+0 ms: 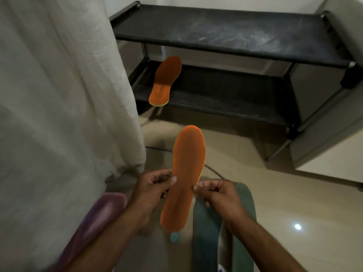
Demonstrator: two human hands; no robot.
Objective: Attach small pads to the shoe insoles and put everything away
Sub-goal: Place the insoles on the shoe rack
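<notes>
Left hand (155,185) pinches the near orange insole (184,177) at its left edge, thumb on top and fingers curled under; right hand (218,193) pinches the opposite edge at the waist the same way, so both hands carry it in the air over the floor (294,203), orange face up, toe pointing away toward the rack. Second orange insole (165,80) lies on the lower shelf (225,103) of the black shoe rack (225,32), heel hanging out past the front edge; top shelf is dusty. Small teal pad-like piece (174,236) sits just below the held insole's heel; cannot tell if it is stuck to the insole or lying loose. No pad is visible on the held insole's top face, and its underside is hidden. Pale curtain (59,95) hangs at left; pink fabric (98,213) and green fabric (206,222) are below the hands, and a thin cord (214,171) runs on the floor behind. Only one head view. Risks, as judgement: the shelved insole could tip off, since its heel overhangs; edge-only pinches let the flexible insole sag or twist, so a pad could go on crooked; the teal piece could drop and get lost in the fabric if it isn't bonded; shelf dust could foul adhesive.
</notes>
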